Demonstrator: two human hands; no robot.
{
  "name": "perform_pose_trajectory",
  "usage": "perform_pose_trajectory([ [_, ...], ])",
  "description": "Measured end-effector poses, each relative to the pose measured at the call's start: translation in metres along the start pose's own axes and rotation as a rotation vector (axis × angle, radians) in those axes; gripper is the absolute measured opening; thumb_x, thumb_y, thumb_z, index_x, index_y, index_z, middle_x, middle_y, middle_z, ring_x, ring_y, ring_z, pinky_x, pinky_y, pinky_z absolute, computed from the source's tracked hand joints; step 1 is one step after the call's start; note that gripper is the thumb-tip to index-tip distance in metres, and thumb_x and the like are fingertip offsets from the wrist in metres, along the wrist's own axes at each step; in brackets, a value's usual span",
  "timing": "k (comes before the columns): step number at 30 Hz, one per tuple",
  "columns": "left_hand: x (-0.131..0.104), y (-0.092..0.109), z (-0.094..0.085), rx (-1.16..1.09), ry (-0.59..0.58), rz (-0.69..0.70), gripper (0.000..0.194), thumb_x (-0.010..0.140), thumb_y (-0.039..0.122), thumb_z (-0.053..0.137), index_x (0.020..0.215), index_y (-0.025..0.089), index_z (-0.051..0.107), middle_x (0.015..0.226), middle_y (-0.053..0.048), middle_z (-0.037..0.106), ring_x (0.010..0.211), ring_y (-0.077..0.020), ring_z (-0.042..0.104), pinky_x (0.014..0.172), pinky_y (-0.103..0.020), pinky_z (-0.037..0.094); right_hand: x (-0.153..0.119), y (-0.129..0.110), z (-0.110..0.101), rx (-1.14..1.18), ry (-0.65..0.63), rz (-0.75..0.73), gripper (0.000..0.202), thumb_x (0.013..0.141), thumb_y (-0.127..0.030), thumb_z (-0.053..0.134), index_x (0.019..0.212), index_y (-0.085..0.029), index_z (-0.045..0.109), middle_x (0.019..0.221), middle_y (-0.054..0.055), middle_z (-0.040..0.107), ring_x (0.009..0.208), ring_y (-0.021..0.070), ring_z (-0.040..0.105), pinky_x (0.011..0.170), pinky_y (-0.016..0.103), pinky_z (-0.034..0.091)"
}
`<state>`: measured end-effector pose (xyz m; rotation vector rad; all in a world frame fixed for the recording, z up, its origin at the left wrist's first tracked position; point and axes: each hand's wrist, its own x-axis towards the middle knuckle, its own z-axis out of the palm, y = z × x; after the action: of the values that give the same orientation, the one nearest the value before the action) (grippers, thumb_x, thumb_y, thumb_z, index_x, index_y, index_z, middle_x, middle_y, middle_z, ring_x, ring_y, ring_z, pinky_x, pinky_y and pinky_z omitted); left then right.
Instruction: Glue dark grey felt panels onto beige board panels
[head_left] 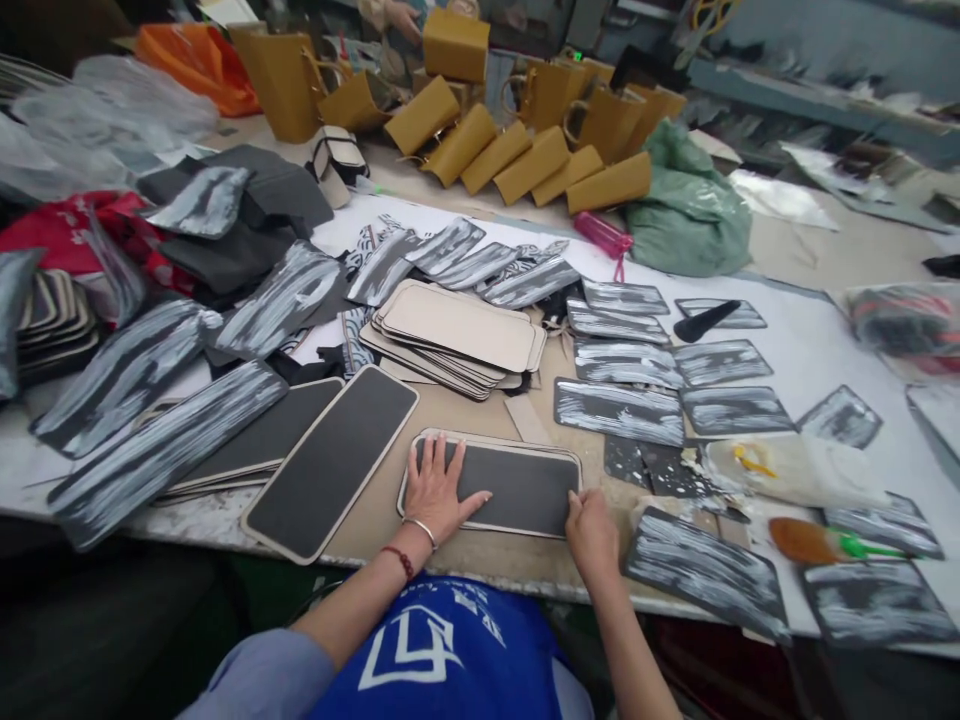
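In the head view I see a person in a blue apron [450,665] with both hands on a dark, pale-rimmed panel [521,492]. It lies flat on a brown board [367,520], near the close edge of the table [210,520]. The left hand [437,497] rests palm down on the panel's left part, fingers spread and thumb reaching out sideways; a bangle [421,530] and red beads [401,562] circle that wrist. The right hand [592,530] is at the panel's right end, fingers curled in, thumb and forefinger pinching the edge by the corner.

Just left of it a second panel [330,465] lies slantwise, partly over more dark ones. Behind the hands sits an uneven stack of pale pieces [457,325]. To the right, I see rows of white-streaked strips [619,410], a dark cone [705,320] resting on one, and a brush [806,542] with a green handle. More streaked strips [169,450] spread over the left side.

Farther back are a pink pouch [602,235], a green bag [686,220] and a cluster of tan boxes [532,165]. Beyond them shows another person's hand [403,18].
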<state>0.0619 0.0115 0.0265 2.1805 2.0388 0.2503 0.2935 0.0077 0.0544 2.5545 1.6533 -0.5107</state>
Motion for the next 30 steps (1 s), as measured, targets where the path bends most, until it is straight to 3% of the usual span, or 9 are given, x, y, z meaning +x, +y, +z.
perform_pose_trajectory([
  [7,0.000,0.000,0.001,0.035,-0.021,-0.006,0.069,0.079,0.057,0.041,0.135,0.017,0.032,0.143,-0.020,0.026,0.132,-0.0355,0.018,0.105,-0.055,0.013,-0.011,-0.003,0.010,-0.002,0.170,-0.013,0.022,0.090,-0.028,0.034,0.092,-0.011,0.047,0.068,0.010,0.060,0.056,0.0211,0.057,0.050,0.029,0.031],
  [13,-0.001,0.002,0.001,0.035,-0.026,-0.009,0.068,0.080,0.057,0.039,0.135,0.017,0.031,0.143,-0.019,0.026,0.133,-0.0345,0.017,0.105,-0.055,0.013,-0.010,0.002,0.022,0.000,0.310,-0.082,0.024,0.091,-0.029,0.031,0.089,-0.012,0.047,0.068,0.009,0.059,0.053,0.0186,0.055,0.047,0.027,0.030],
  [30,0.000,0.005,-0.005,0.020,-0.049,-0.018,0.065,0.076,0.058,0.048,0.133,0.031,0.035,0.145,-0.012,0.023,0.133,-0.0354,0.017,0.104,-0.055,0.014,-0.002,-0.002,0.008,0.042,0.056,-0.042,0.025,0.088,-0.029,0.030,0.089,-0.015,0.050,0.073,0.012,0.060,0.064,0.0232,0.057,0.058,0.032,0.035],
])
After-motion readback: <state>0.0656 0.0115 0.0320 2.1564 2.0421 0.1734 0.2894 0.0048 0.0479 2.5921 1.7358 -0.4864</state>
